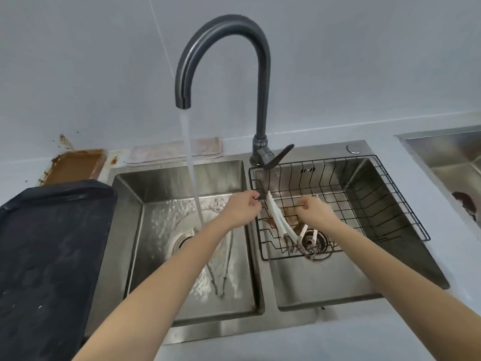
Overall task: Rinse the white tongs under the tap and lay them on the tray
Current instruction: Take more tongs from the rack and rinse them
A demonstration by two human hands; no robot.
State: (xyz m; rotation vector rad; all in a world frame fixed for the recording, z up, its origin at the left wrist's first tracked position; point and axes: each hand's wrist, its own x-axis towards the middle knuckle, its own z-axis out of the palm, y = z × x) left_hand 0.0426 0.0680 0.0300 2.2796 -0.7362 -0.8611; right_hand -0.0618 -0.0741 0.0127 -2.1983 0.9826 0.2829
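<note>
The white tongs [279,221] leaned in the black wire basket [390,204] set in the right sink basin [338,282], arms slanting down from an upper end near the basket's left rim to the hinge end low by the drain; a second white pair [308,237] seemed to lie just beside them. Right hand [313,209] was curled over the basket, fingers bent near the tongs, but whether it actually pinched them could not be told. Left hand [243,208] was loosely curled at the divider, holding nothing visible. Best move, judged: grip the upper end firmly, lift clear of the wires, swing left into the water stream [192,173] from the tap [223,61], turn both arms under it. They looked slim, smooth plastic, likely slippery wet. The dark tray [52,243] sat left of the sink, well apart.
</note>
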